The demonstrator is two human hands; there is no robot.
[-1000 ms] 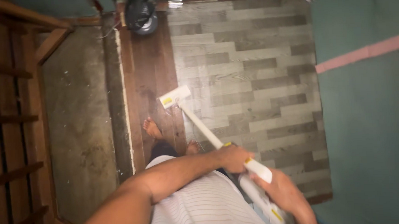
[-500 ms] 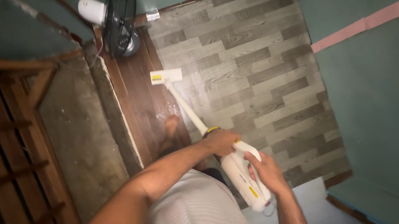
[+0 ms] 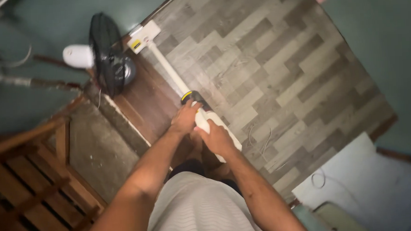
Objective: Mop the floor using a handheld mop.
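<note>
Left hand (image 3: 185, 119) and right hand (image 3: 217, 137) both grip the mop (image 3: 166, 66); its far head (image 3: 143, 37) could knock the nearby fan (image 3: 105, 53) over

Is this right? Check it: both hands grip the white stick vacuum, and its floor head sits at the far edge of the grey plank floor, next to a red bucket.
One thing is wrong. The head view shows no red bucket. The floor head lies next to a black floor fan. The rest holds: the left hand and right hand both grip the white stick vacuum, whose head sits at the far edge of the grey plank floor.
</note>
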